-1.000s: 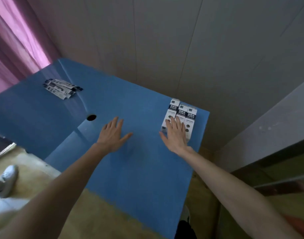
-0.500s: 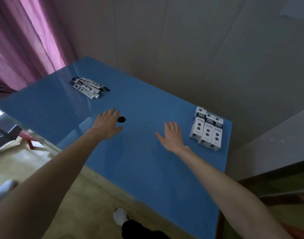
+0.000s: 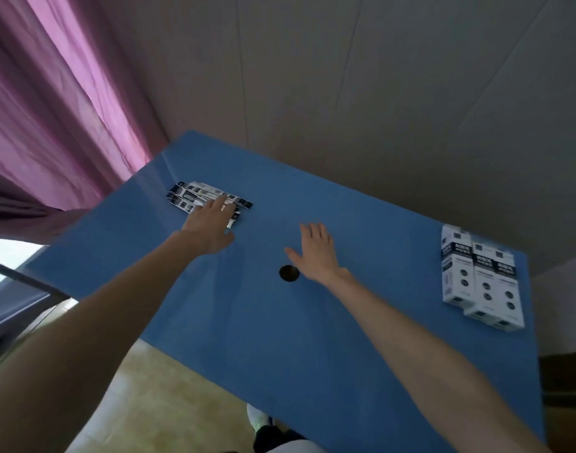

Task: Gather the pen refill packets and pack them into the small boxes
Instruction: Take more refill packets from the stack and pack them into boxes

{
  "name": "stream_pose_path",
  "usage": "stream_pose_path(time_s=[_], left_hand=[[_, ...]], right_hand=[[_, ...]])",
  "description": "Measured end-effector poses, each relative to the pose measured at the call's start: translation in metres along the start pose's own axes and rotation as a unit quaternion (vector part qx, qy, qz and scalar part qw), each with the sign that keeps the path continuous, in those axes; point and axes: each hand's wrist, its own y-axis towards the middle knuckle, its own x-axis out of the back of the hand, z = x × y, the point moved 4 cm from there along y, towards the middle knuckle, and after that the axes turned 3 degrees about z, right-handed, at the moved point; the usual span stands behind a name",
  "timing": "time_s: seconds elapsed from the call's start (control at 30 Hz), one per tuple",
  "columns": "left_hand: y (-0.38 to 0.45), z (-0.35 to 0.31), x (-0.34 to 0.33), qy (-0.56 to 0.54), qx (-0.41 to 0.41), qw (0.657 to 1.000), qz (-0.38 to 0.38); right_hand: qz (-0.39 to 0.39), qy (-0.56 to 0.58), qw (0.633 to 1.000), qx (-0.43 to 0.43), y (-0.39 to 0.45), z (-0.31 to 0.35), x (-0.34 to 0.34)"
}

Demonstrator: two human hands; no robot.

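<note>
Blue laminate surface [image 3: 312,338], one item, seen from my head camera; it carries all the stock listed below.

Pen refill packets [image 3: 195,195]: a small loose pile of long, flat black-and-white sleeves at the far left of the surface, near the purple curtain [image 3: 51,125]. The count is uncertain, since my own fingers cover part of the pile.

Left hand [image 3: 211,223]: stretched out flat, fingers straight, lying on the near end of the packets. It touches them; nothing is gripped.

Right hand [image 3: 316,253]: spread and empty, palm down over the middle of the surface, just beyond a round cable hole [image 3: 289,273]. I cannot tell whether it rests on the surface or hangs above it.

Small boxes [image 3: 479,276]: three white cartons with dark bands, side by side at the far right edge, well apart from the packets. Their flaps look closed, though the view is too soft to be sure.

Step in hand, as I judge it: gathering, at its very start; no packet is lifted and none packed.

Next move calls for: curling my left fingers round the pile, squaring the sleeves so they lie parallel, bringing them across to the boxes, and freeing my right hand to open one.
</note>
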Motion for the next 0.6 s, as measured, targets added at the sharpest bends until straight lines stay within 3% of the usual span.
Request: stream_pose_path(time_s=[0.23, 0.43, 0.6], left_hand=[[0.037, 0.085, -0.002, 0.005, -0.019, 1.0, 0.017], [0.064, 0.147, -0.023, 0.007, -0.081, 0.996, 0.029], [0.088, 0.185, -0.039, 0.026, -0.167, 0.985, 0.047]], right_hand=[[0.012, 0.015, 0.999, 0.029, 0.051, 0.075, -0.006], [0.0, -0.001, 0.998, 0.061, 0.082, 0.148, -0.038], [-0.014, 0.007, 1.0, -0.012, 0.103, 0.19, -0.049]])
